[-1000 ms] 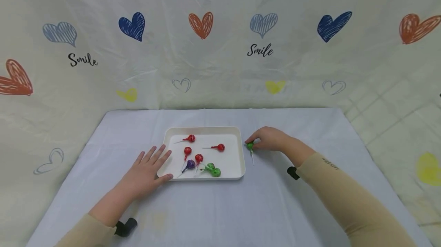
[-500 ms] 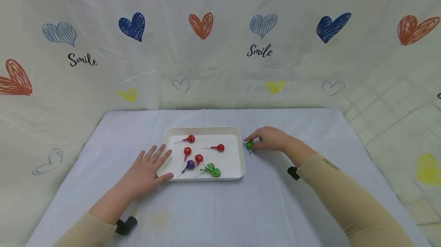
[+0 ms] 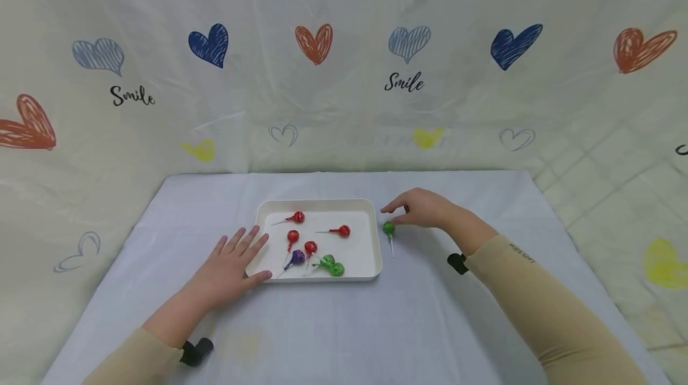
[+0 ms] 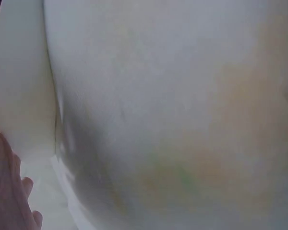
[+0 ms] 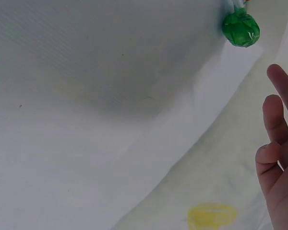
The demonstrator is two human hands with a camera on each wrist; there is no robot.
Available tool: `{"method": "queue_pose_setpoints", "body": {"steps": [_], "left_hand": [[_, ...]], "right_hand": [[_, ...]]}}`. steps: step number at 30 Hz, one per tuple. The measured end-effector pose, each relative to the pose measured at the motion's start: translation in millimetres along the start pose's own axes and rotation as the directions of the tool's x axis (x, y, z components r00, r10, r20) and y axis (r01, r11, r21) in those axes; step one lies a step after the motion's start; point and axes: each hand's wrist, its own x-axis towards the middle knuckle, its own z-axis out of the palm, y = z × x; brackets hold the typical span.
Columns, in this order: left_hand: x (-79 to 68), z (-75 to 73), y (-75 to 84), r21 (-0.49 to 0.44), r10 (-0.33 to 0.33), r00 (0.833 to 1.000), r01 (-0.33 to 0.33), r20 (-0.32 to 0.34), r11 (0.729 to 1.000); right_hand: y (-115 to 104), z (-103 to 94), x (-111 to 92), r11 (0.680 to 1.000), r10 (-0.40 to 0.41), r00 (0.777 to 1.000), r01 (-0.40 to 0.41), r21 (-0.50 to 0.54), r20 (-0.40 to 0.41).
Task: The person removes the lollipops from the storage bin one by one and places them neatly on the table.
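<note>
A green lollipop (image 3: pixel 389 228) lies on the cloth just right of the white tray (image 3: pixel 364 253), its stick towards me. Above and behind it hovers my right hand (image 3: pixel 423 208), thumb and forefinger apart with nothing between them. In the right wrist view a gap separates the green candy (image 5: pixel 241 29) from the fingers (image 5: pixel 273 112). My left hand (image 3: pixel 226 270) rests at the tray's left edge with fingers spread. The left wrist view catches only part of that hand (image 4: pixel 7 187) beside the tray wall (image 4: pixel 24 81).
Inside the tray lie several red lollipops (image 3: pixel 344 230), a purple lollipop (image 3: pixel 298 257) and green lollipops (image 3: pixel 336 269) bunched near the front. White cloth (image 3: pixel 344 331) covers the table. A sheet printed with hearts (image 3: pixel 314 43) hangs behind.
My right hand has let go of the green lollipop and lifted slightly up and away from it. The lollipop stays beside the tray. The left hand keeps its place.
</note>
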Motion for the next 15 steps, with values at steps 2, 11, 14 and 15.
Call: {"method": "queue_pose_setpoints", "body": {"steps": [2, 11, 14, 15], "left_hand": [[0.2, -0.1, -0.1, -0.004, 0.002, 1.000, -0.002, -0.002, 1.000], [0.7, 0.3, -0.2, -0.008, -0.006, 1.000, 0.006, -0.001, 1.000], [0.8, 0.1, 0.0, -0.009, -0.009, 1.000, 0.009, 0.005, 1.000], [0.8, 0.1, 0.1, -0.009, -0.011, 1.000, 0.011, 0.007, 1.000]], "right_hand": [[-4, -1.7, 1, 1.000, 0.002, 1.000, -0.002, 0.006, 0.004], [-27, -6.1, 15, 0.999, -0.042, 0.999, 0.042, 0.002, 0.024], [-39, -4.4, 22, 0.998, -0.064, 0.997, 0.064, -0.001, 0.038], [-43, -3.7, 24, 0.997, -0.071, 0.996, 0.072, -0.005, 0.044]]}}
